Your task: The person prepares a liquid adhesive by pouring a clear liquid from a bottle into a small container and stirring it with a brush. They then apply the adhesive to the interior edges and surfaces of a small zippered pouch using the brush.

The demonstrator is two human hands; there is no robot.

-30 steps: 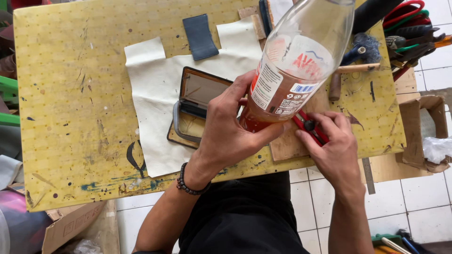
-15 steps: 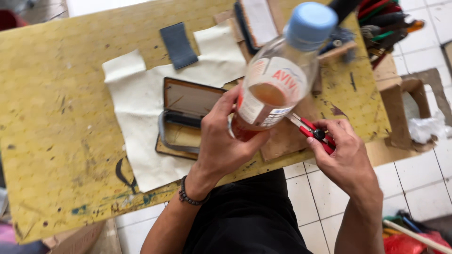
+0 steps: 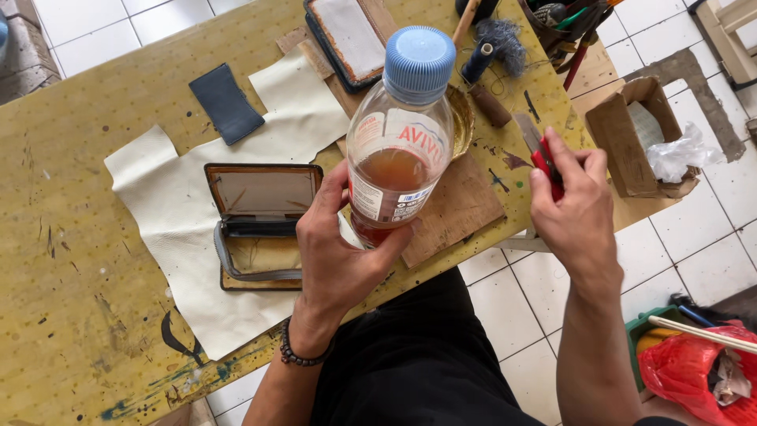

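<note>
The left hand (image 3: 335, 252) grips a bottle (image 3: 398, 138) upright, fingers wrapped round its lower half (amber liquid inside, blue cap on). The right hand (image 3: 572, 205) is clenched on a red cutter (image 3: 542, 154), blade poking past the fingertips. An open wallet (image 3: 260, 221) lies on pale leather (image 3: 158, 205) just beside the left fingers.

I see a clear bottle (image 3: 400, 158) with a light blue cap (image 3: 419, 61) and amber liquid, a red cutter (image 3: 546, 164), cream leather (image 3: 189, 237), a navy patch (image 3: 225, 103), a brown wallet (image 3: 262, 225), and a yellow dotted tabletop (image 3: 79, 260), paint-stained.
</note>
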